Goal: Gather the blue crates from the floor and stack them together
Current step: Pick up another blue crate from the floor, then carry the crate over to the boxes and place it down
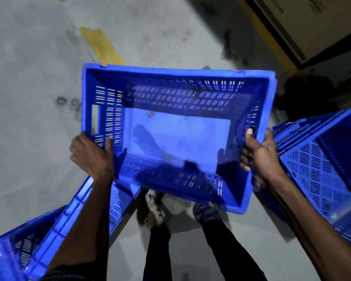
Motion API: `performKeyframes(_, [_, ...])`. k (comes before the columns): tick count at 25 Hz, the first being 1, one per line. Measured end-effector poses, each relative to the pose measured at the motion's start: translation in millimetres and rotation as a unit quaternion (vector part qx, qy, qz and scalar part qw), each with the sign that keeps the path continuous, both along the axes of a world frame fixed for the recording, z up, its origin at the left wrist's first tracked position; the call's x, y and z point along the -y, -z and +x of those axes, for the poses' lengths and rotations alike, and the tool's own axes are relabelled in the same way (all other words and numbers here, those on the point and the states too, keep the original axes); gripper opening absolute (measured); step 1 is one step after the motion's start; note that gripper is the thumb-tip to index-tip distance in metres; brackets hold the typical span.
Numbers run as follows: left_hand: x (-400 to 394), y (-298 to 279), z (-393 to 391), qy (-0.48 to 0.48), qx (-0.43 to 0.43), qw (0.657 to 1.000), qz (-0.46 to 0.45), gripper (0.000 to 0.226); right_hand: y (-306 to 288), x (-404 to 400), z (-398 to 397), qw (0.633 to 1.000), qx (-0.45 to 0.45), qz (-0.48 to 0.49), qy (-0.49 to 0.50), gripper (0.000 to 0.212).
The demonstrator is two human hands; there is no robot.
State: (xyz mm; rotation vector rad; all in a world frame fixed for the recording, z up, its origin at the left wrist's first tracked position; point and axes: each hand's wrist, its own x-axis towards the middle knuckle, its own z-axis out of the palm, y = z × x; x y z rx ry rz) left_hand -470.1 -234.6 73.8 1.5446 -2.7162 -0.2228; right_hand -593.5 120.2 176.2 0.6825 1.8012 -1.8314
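An empty blue crate [178,130] with slotted walls hangs in the air in front of me, open side up. My left hand [91,153] grips its left end wall, thumb inside the rim. My right hand [259,155] grips the right end wall the same way. A second blue crate [55,236] lies on the floor at the lower left, partly behind my left forearm. A third blue crate [328,169] lies tilted at the right edge, its open side facing left.
The concrete floor [39,78] is grey with worn yellow paint marks [101,45]. A cardboard box [312,23] stands at the top right behind a yellow line. My feet [180,211] are below the held crate.
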Motion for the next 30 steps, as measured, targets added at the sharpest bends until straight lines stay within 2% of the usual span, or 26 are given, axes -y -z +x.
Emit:
performKeyframes(3, [27.8,-1.6,-17.2,-0.054,-0.027,0.998,0.030,0.084,9.7,-4.6,1.4,0.999,0.018,-0.037,-0.008,0.024])
performKeyframes(5, [44.5,-1.8,-18.8,-0.112,-0.037,0.991,0.071,0.071,15.8,-1.6,4.5,0.999,0.021,-0.044,-0.014,0.023])
performKeyframes(8, [56.9,-5.8,-16.0,-0.137,-0.057,0.982,0.117,0.050,23.9,1.7,11.7,0.999,0.013,-0.035,-0.004,0.021])
performKeyframes(11, [56.2,-15.9,-16.5,-0.149,-0.057,0.981,0.111,0.053,33.9,-6.6,18.1,0.999,0.015,-0.036,0.025,0.017])
performKeyframes(14, [51.1,-30.0,-12.6,-0.135,-0.020,0.987,0.088,0.053,33.7,-13.9,28.7,0.999,0.009,-0.002,0.038,0.015])
performKeyframes(18, [40.9,-64.5,-6.0,-0.130,0.017,0.989,0.075,0.045,6.8,-15.9,45.9,0.994,0.000,0.071,0.086,0.015])
performKeyframes(22, [37.6,-110.9,2.3,-0.101,0.008,0.992,0.081,0.042,-27.9,-21.0,58.2,0.987,-0.034,0.100,0.124,0.013])
performKeyframes(26, [25.8,-165.0,31.5,-0.095,-0.016,0.990,0.100,0.039,-80.4,-27.6,75.5,0.982,-0.061,0.145,0.107,0.013])
performKeyframes(30, [13.4,-227.9,83.0,-0.100,-0.023,0.987,0.123,0.033,-142.7,-35.9,108.1,0.962,-0.109,0.241,0.064,0.006])
